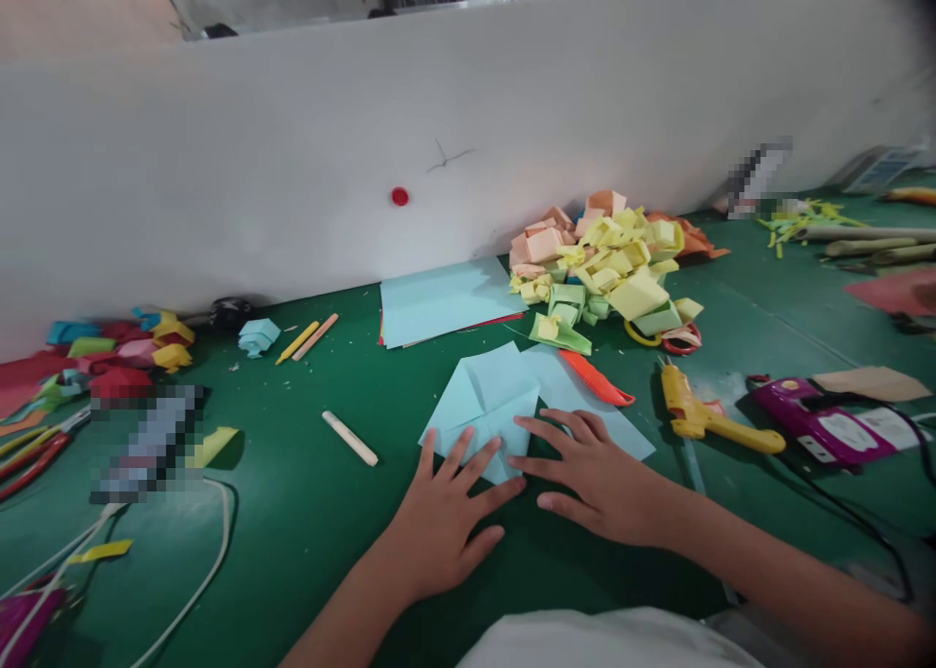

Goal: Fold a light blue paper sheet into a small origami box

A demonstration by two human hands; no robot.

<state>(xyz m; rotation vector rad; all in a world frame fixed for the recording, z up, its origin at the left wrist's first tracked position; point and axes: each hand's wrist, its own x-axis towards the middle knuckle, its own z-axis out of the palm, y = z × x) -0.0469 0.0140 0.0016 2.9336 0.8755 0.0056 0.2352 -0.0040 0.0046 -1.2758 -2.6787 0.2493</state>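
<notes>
A light blue sheet of folded paper [504, 380] with creases lies on the green table in front of me. My left hand [449, 512] rests on its lower left part, fingers spread. From the right, my right hand [596, 473] touches its lower right edge, fingers apart and stretched out. Partly under the folded paper is a second light blue sheet [629, 434]. An orange-red cutter-like tool [596, 377] lies across that sheet's upper edge. Neither hand grips anything; the fingertips press flat on the paper.
Behind lie stacked blue sheets [446, 302] and a pile of folded paper pieces [606, 258]. At right are a yellow glue gun [713, 414] and a purple power strip [826, 419]. At left are a pale stick [349, 439], a phone [150, 444] and scissors [44, 453]. A white partition [255, 161] stands behind.
</notes>
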